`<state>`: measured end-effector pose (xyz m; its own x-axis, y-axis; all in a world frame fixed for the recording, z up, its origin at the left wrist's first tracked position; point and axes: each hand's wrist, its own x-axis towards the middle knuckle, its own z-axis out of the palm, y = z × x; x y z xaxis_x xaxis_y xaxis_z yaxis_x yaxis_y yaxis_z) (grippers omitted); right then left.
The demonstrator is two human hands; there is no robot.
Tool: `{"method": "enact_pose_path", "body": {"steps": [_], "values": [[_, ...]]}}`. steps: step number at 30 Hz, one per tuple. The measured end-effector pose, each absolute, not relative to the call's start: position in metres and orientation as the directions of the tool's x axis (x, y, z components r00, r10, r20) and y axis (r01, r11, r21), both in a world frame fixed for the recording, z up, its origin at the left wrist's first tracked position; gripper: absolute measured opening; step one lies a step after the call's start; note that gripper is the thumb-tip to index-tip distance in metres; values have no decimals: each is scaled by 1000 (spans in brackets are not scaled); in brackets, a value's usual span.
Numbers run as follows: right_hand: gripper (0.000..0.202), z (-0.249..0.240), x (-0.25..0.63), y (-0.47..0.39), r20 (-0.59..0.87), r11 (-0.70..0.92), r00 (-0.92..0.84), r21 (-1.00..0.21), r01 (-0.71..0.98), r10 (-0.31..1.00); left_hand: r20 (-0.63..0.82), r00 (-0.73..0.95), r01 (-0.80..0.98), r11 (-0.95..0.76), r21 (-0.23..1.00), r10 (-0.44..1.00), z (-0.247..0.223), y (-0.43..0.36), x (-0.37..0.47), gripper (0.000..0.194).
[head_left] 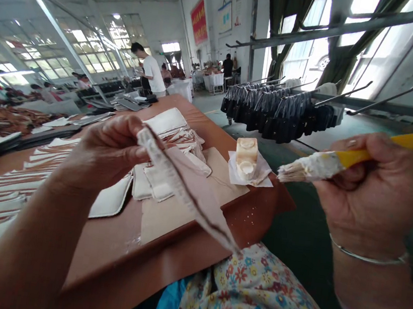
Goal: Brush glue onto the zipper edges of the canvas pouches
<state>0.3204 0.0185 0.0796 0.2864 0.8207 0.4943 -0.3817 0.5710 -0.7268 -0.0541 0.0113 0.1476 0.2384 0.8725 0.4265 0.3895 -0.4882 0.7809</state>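
Observation:
My left hand, at centre left, pinches one end of a thin, pale fabric piece. The piece slants down to the right above the table, its edge turned toward me. On the right, my right hand is closed around the yellow handle of a brush. White paste coats the brush's bristles, which point left. Between the hands, a small cream-coloured container with white paste at its mouth rests on a white sheet near the table's right corner.
The brown table bears a beige board, stacked white pieces and rows of overlapping pieces at left. A metal rack stands beyond, near hanging dark items. A person in white stands behind the table.

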Motion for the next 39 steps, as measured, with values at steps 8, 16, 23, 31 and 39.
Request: {"method": "enact_pose_path", "body": {"steps": [8,16,23,31,39], "values": [[20,37,315,28,339,396,206,-806,-440,918,-311,182,640,128,758,933,31,-13,-164,36],[22,-2,274,39,115,177,148,-824,-538,982,-122,-14,842,78,534,992,-62,30,-105,26],[24,-36,256,57,109,197,210,-863,-465,972,-184,88,770,50,636,979,-113,88,-19,28],[28,-79,233,87,281,301,146,-943,-141,949,-215,175,561,82,824,961,-92,52,-7,37],[29,-69,223,88,383,377,112,-923,69,917,-207,204,327,133,936,957,-58,19,7,26]]}}
